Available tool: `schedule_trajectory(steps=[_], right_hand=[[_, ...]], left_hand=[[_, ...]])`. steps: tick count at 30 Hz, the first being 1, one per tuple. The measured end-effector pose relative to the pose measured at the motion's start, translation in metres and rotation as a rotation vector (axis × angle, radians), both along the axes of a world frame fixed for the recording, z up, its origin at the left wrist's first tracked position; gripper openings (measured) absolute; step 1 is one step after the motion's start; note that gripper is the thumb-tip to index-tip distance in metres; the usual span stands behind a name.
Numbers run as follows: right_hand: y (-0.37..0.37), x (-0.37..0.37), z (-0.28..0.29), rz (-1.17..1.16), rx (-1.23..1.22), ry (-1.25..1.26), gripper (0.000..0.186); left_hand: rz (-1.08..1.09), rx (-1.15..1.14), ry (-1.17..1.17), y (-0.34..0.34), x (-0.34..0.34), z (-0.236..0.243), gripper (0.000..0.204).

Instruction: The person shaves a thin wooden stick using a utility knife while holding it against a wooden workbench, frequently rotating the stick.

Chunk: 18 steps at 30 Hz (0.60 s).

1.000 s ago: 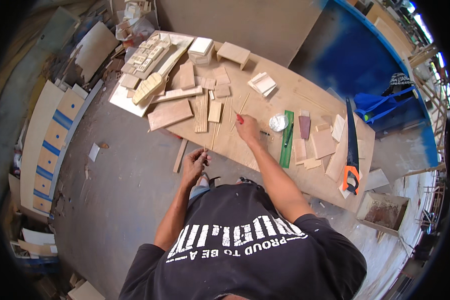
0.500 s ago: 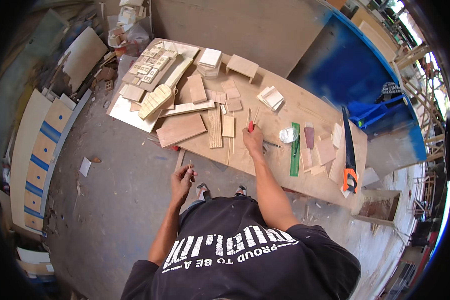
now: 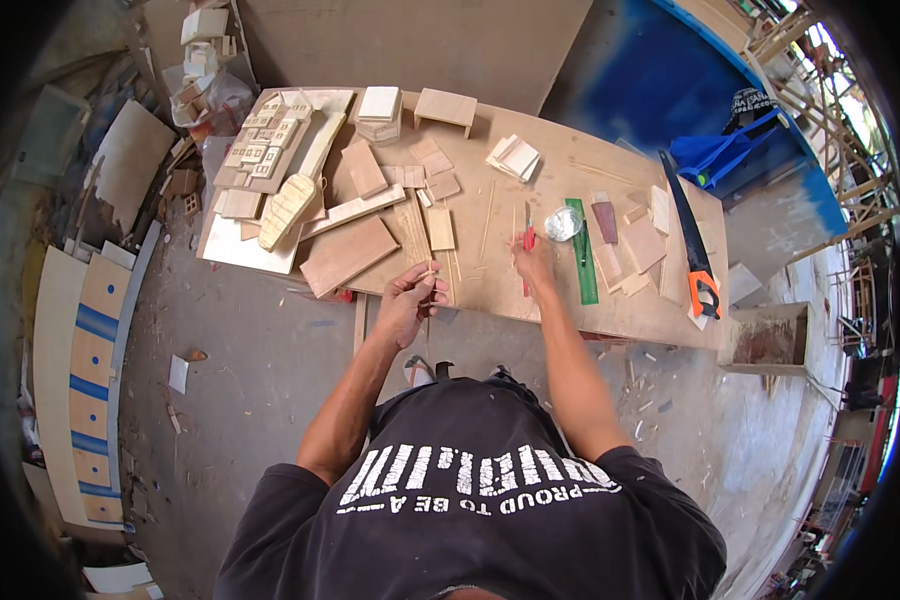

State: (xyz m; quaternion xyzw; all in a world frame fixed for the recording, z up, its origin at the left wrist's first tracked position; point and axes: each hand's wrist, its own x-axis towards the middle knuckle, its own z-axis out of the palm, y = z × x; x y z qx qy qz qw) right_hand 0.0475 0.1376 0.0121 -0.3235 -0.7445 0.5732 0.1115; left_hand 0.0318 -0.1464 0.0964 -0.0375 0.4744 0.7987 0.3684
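Note:
My left hand (image 3: 407,303) is over the near edge of the wooden table (image 3: 370,283), fingers closed on a thin wooden stick (image 3: 431,274). To its right, my right hand (image 3: 533,265) rests low at the tabletop, closed around a red-handled tool (image 3: 529,240) whose narrow tip points away from me. Fingers hide part of this tool, so its exact kind does not show. Close to the right hand are a round silvery container (image 3: 563,223) and a green ruler-like strip (image 3: 584,265). A pale wood block (image 3: 441,229) lies just beyond my left hand.
A handsaw (image 3: 692,235) with an orange handle lies at the right. Wooden boards (image 3: 348,257), small pieces and a model house front (image 3: 267,140) crowd the left side. A small wooden bench (image 3: 445,108) stands at the back. Blue-striped panels (image 3: 92,380) lean at far left.
My left hand has risen rightward from beside the table to its near edge, still pinching the stick. My right hand has shifted right with the red-handled tool, closer to the silvery container.

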Motion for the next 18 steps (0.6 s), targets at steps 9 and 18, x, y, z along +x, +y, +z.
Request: schedule_trajectory(steps=[9,18], right_hand=[[0.021,-0.022,0.03,0.158,0.302,-0.01,0.025],[-0.043,0.089,0.076,0.642,-0.304,-0.013,0.022]], left_hand=[[0.107,-0.06,-0.009,0.023,0.042,0.003,0.019],[-0.009,-0.344,0.165,0.06,0.098,-0.026,0.023]])
